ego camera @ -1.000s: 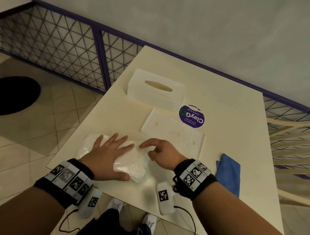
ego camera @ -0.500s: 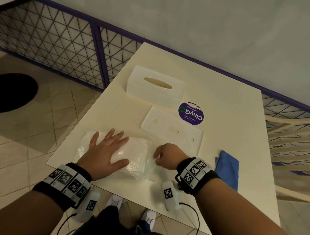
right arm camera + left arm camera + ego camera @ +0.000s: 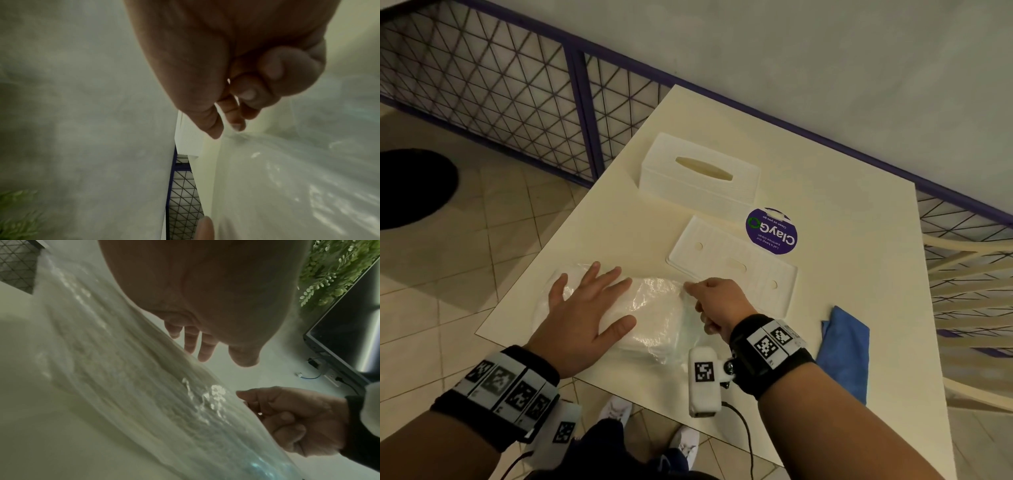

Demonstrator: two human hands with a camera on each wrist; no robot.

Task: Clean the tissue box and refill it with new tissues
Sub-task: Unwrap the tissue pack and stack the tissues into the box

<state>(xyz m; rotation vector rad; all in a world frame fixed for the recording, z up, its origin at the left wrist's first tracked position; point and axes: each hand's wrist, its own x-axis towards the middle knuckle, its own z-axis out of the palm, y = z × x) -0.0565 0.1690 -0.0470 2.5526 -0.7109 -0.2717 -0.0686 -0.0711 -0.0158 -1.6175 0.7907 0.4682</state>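
A pack of new tissues (image 3: pixel 654 308) in clear plastic wrap lies at the table's near left edge. My left hand (image 3: pixel 599 298) presses flat on its left half, fingers straight and spread. My right hand (image 3: pixel 690 291) is at the pack's right end with its fingers curled, thumb and forefinger pinching the wrap. In the left wrist view, the right hand (image 3: pixel 255 404) nips the wrap (image 3: pixel 205 395) at its crinkled edge. The white tissue box (image 3: pixel 698 178), oval slot up, stands at the table's far side. Its flat bottom panel (image 3: pixel 736 270) lies apart between box and pack.
A folded blue cloth (image 3: pixel 846 349) lies to the right of my right wrist. A round purple sticker (image 3: pixel 772 231) marks the tabletop (image 3: pixel 842 212) beside the panel. A purple mesh railing (image 3: pixel 517 85) runs along the left, and a pale chair (image 3: pixel 969 274) stands at the right.
My right hand slid from the top of the pack to its right end and curled its fingers onto the wrap. My left hand stayed flat on the pack.
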